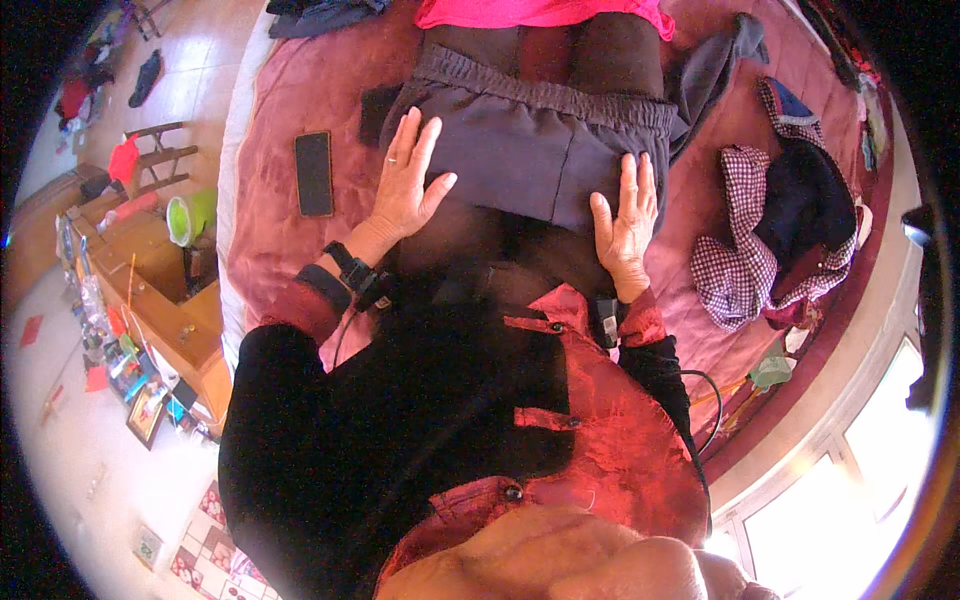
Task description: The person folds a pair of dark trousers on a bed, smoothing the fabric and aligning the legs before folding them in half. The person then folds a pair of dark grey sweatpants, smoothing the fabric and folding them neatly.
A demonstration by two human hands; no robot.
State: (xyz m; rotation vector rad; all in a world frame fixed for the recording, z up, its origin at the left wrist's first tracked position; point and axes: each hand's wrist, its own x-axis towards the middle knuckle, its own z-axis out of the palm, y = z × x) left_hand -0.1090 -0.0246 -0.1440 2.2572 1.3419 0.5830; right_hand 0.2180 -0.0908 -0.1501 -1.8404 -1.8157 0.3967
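Grey trousers with a gathered elastic waistband (pixel 555 161) lie spread across the dark-clad legs (pixel 450 232) in front of me. The waistband faces away from me. My left hand (pixel 409 176) rests palm down near their left edge, its thumb apart from the fingers. At their right side, my right hand (pixel 626 217) lies flat in the same way, thumb also apart. Neither hand grips anything. Farther out, the legs (pixel 615 56) show again beyond the waistband, and bright pink cloth (pixel 540 13) covers their far part.
On the reddish bedspread (pixel 262 97), a dark smartphone (pixel 313 174) lies left of my left hand. A checked garment with dark lining (pixel 750 262) is crumpled at right. Dark folded cloth (pixel 322 19) sits far left. Beside the bed stand a wooden cabinet (pixel 180 337) and a green bin (pixel 191 217).
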